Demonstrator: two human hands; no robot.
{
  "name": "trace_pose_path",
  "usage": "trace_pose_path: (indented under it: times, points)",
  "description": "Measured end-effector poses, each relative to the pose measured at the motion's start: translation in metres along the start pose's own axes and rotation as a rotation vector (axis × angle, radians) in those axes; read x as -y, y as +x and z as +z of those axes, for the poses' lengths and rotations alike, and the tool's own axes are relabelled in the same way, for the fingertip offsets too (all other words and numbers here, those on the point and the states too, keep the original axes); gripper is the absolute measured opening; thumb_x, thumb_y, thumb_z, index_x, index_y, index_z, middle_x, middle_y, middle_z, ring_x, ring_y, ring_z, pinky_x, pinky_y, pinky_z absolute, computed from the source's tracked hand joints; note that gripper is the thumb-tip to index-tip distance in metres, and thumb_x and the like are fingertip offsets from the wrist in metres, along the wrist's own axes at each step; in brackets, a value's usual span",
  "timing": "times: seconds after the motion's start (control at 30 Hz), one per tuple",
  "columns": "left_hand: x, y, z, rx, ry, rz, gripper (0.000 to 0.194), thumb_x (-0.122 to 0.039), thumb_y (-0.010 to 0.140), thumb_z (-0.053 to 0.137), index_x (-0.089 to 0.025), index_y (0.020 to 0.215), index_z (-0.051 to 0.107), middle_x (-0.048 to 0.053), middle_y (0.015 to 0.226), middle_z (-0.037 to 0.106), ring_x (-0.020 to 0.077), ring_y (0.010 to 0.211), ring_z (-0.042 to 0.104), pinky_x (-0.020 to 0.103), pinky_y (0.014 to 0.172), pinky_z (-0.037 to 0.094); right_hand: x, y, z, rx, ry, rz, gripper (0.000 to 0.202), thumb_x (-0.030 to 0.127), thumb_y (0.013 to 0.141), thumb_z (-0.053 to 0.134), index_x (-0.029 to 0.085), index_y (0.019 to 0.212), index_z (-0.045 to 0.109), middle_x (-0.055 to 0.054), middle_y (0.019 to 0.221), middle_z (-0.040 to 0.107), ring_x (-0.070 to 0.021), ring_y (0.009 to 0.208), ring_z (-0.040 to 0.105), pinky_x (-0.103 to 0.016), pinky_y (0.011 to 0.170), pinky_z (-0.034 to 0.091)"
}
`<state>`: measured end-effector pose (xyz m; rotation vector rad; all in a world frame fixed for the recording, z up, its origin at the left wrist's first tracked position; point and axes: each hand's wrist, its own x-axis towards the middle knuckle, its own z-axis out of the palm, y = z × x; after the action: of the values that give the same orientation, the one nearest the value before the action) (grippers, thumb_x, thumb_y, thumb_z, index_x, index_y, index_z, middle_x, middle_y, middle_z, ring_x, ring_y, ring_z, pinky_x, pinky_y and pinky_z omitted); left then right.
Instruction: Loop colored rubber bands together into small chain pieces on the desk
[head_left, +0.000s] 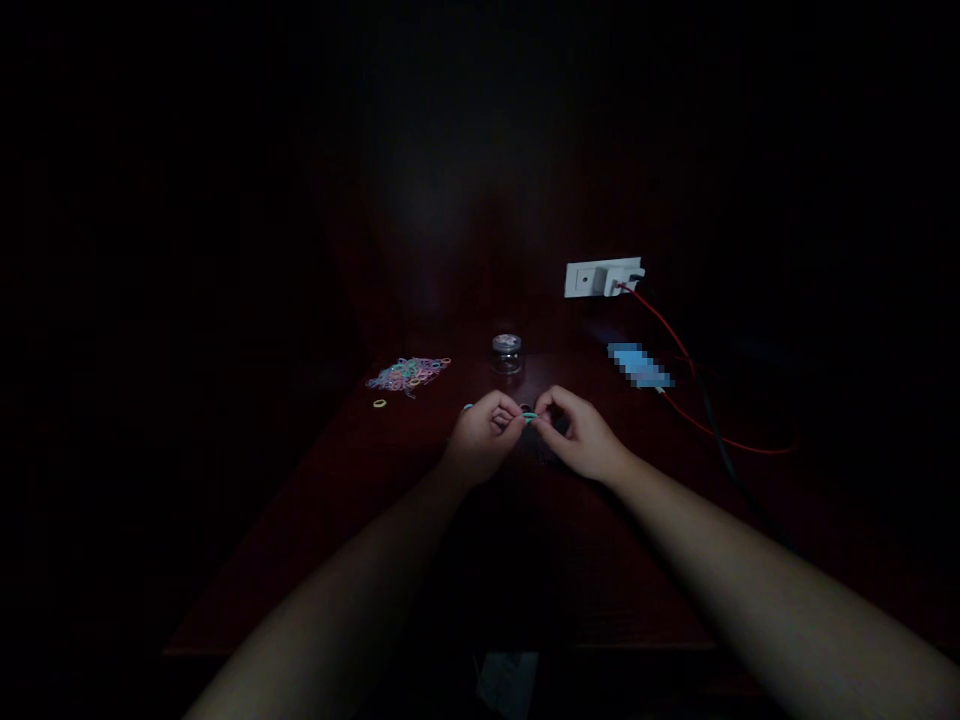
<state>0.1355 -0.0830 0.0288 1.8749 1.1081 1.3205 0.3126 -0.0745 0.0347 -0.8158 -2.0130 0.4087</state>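
My left hand (487,432) and my right hand (581,432) meet near the middle of the dark red table. Between their pinched fingertips is a small green band (529,416), held at its left end by one hand and at its right end by the other. Just behind the hands stands a small round clear jar (507,354) with a lid. To the left lies a pile of colourful small bands (409,374), and a single yellow band (379,403) lies in front of it. Small dark items under my right hand are too dim to make out.
A white wall socket (583,279) with plugs is at the back right. From it a red cable (664,320) runs to a blurred blue device (640,366). A black cable (712,420) trails down the right side. The table's front edge (600,648) crosses below.
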Motion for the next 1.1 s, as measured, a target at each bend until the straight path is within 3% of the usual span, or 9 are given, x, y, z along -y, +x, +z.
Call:
trace_pose_path:
  times: [0.13,0.5,0.9,1.1]
  points:
    - [0.0008,0.0000,0.0007,0.001,-0.009,-0.016,0.010,-0.024,0.078,0.063,-0.017,0.080,0.057,-0.001,0.068,0.059,0.0095,0.062,0.056,0.019,0.053,0.041,0.0017,0.0009,-0.0001,0.004,0.022,0.002,0.015,0.027,0.092,0.046,0.019,0.083,0.055,-0.001,0.077,0.058,-0.0148,0.072,0.055,-0.027,0.068,0.042]
    - [0.0056,0.0013,0.0009,-0.032,-0.025,-0.049,0.011,-0.024,0.077,0.063,-0.016,0.080,0.057,-0.001,0.067,0.063,0.0097,0.060,0.060,0.018,0.053,0.043,0.0013,-0.0001,0.0025,0.048,0.029,0.001,0.005,0.020,0.086,0.052,0.018,0.086,0.057,-0.001,0.075,0.057,-0.0129,0.069,0.054,-0.024,0.064,0.042]
    - [-0.0008,-0.0030,0.0026,0.106,-0.128,-0.032,0.017,-0.022,0.077,0.065,-0.015,0.093,0.061,0.002,0.078,0.069,0.0087,0.064,0.062,0.018,0.058,0.046,-0.0027,0.0000,0.0037,-0.007,0.022,0.025,0.003,0.019,0.085,0.052,0.019,0.083,0.054,0.000,0.074,0.057,-0.0123,0.068,0.054,-0.024,0.064,0.042]
    - [0.0002,-0.0008,0.0029,0.046,-0.053,-0.029,0.015,-0.025,0.078,0.067,-0.015,0.088,0.063,0.003,0.079,0.069,0.0111,0.069,0.064,0.021,0.060,0.049,-0.0014,0.0010,0.0037,-0.050,0.017,0.071,0.004,0.023,0.086,0.051,0.019,0.086,0.054,0.000,0.075,0.057,-0.0127,0.067,0.055,-0.024,0.062,0.043]
